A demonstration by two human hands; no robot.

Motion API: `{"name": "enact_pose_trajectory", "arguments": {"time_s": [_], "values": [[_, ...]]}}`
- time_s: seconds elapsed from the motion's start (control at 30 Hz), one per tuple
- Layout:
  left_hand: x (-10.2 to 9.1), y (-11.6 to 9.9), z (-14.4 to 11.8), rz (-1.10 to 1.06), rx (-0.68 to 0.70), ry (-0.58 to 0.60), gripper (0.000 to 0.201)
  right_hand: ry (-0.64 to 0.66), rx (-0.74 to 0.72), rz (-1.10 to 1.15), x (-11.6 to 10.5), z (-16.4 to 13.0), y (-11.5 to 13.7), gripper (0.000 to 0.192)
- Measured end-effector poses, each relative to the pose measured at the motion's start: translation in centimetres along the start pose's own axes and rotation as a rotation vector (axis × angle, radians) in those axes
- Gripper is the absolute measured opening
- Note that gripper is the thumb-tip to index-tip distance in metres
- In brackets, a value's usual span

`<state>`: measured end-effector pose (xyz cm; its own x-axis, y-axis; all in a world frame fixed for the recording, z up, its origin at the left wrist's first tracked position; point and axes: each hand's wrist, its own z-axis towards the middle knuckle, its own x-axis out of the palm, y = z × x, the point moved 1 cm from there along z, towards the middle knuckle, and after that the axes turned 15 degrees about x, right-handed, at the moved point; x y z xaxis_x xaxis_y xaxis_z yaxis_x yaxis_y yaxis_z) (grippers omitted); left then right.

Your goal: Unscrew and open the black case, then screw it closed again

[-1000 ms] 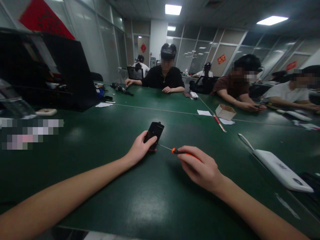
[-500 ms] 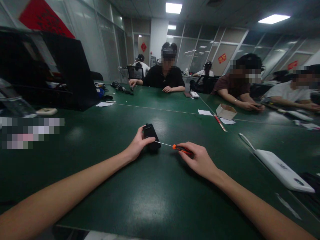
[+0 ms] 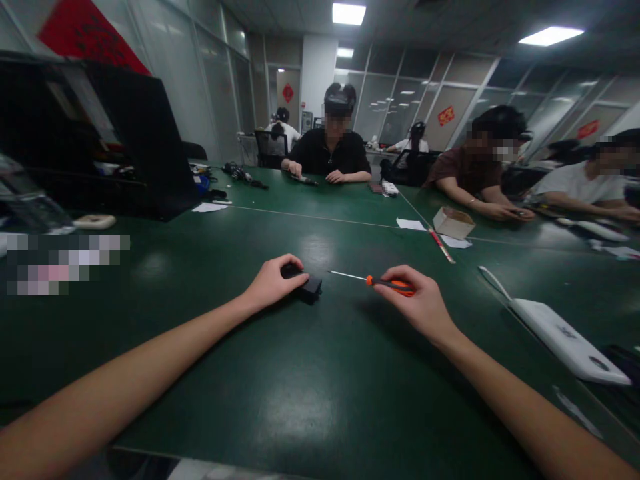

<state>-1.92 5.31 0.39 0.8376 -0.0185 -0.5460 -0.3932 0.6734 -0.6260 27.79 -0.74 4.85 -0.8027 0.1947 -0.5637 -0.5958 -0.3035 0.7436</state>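
Left fingers [image 3: 295, 283] around device [image 3: 311, 289], right fingers [image 3: 401, 272] around screwdriver [image 3: 370, 281]

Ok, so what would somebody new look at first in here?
Probably the orange-and-black screwdriver in the right hand, pointing toward the black box in the left hand, over the green table. Next, perhaps, the big red sign at the picture's top left.

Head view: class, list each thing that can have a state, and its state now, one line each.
Black rectangular case: held in the left hand
Orange-and-black screwdriver with slim metal shaft: held in the right hand, tip apart from the case
Small beige cardboard box: open at the top
White oblong device: lying flat
Rectangular white ceiling lights: lit
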Motion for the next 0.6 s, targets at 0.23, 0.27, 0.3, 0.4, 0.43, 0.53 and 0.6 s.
{"name": "enact_pose_trajectory", "arguments": {"time_s": [0.23,0.27,0.3,0.4,0.43,0.53,0.6], "values": [[-0.3,-1.7,-0.2,0.273,0.359,0.28,0.04,-0.032,0.058,0.229,-0.6,-0.3,1.1,0.03],[-0.2,-1.9,-0.3,0.277,0.372,0.306,0.043,-0.036,0.043,0.257,-0.5,-0.5,1.3,0.03],[-0.1,-2.1,-0.5,0.271,0.374,0.323,0.044,-0.043,0.022,0.275,-0.4,-0.7,1.4,0.029],[0.3,-2.7,-0.8,0.243,0.362,0.336,0.043,-0.095,-0.008,0.309,0.0,-1.0,1.6,0.025],[0.4,-2.9,-0.9,0.24,0.361,0.337,0.043,-0.117,-0.008,0.325,0.0,-1.0,1.6,0.024],[0.7,-3.0,-1.1,0.244,0.359,0.334,0.04,-0.144,0.007,0.366,0.3,-0.9,1.5,0.026],[0.8,-3.0,-1.2,0.256,0.359,0.331,0.041,-0.143,0.021,0.392,0.4,-0.9,1.4,0.027]]}}
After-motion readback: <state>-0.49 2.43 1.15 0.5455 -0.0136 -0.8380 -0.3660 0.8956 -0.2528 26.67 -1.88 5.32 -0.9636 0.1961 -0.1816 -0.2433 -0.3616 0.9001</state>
